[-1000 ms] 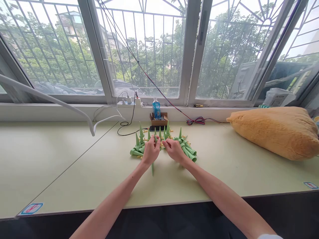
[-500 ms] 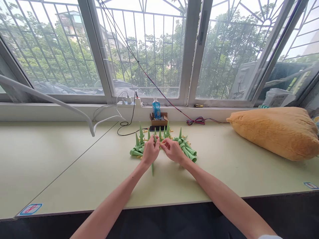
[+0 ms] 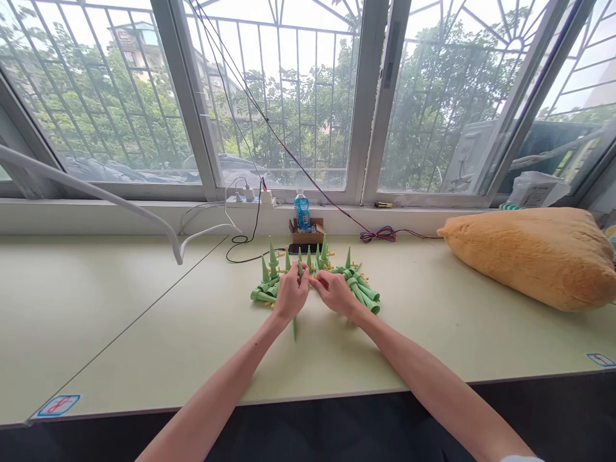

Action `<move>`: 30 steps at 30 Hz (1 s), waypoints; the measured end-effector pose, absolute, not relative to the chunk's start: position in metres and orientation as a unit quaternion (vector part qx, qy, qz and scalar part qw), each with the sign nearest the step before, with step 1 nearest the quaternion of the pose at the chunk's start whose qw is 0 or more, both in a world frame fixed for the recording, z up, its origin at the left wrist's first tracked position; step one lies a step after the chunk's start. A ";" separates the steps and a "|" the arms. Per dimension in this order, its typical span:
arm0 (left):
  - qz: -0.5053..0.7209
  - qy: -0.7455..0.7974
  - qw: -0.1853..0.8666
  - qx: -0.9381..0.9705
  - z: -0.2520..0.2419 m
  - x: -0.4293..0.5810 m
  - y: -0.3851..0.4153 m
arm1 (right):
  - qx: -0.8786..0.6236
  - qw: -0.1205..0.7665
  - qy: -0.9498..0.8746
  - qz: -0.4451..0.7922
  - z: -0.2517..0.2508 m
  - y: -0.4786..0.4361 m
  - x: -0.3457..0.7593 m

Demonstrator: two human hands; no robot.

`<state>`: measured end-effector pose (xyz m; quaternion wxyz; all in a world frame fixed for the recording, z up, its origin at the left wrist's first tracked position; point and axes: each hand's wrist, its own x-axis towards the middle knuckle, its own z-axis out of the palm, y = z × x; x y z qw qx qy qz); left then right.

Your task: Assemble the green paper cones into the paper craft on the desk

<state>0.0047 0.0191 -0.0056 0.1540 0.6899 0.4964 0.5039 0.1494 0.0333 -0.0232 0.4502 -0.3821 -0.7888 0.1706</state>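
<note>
My left hand (image 3: 291, 294) is closed around a green plastic spike (image 3: 295, 330), whose pointed tip sticks out below the hand. My right hand (image 3: 335, 292) faces it with thumb and fingers pinched together; what is between them is too small to make out. Around both hands are more hollow green spikes. Several stand point up behind them, such as a tall spike (image 3: 273, 256) at the left. A pile of spikes (image 3: 368, 296) lies by my right hand, and another pile (image 3: 263, 294) by my left. Small yellow pieces (image 3: 331, 253) show among them.
Behind the spikes lie a dark phone (image 3: 302, 248) and a small cardboard box (image 3: 315, 236) with a blue bottle (image 3: 302, 212). A coiled cable (image 3: 379, 234) sits near the window ledge. An orange plush cushion (image 3: 529, 256) occupies the right; a white curved arm (image 3: 139, 208) reaches in from the left.
My right fingers have shifted very slightly at the pinch point, close to the left hand. The left hand keeps its hold on the spike, and the piles look the same.
</note>
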 end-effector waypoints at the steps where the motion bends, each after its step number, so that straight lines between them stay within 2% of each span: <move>1: 0.503 0.497 0.153 0.691 -0.005 0.005 0.019 | -0.384 0.447 -0.790 0.171 -0.024 0.033 0.149; 13: 0.505 0.498 0.156 0.688 -0.004 0.005 0.018 | -0.399 0.425 -0.796 0.164 -0.025 0.034 0.150; 30: 0.510 0.508 0.149 0.678 -0.003 0.005 0.018 | -0.361 0.450 -0.799 0.172 -0.020 0.029 0.150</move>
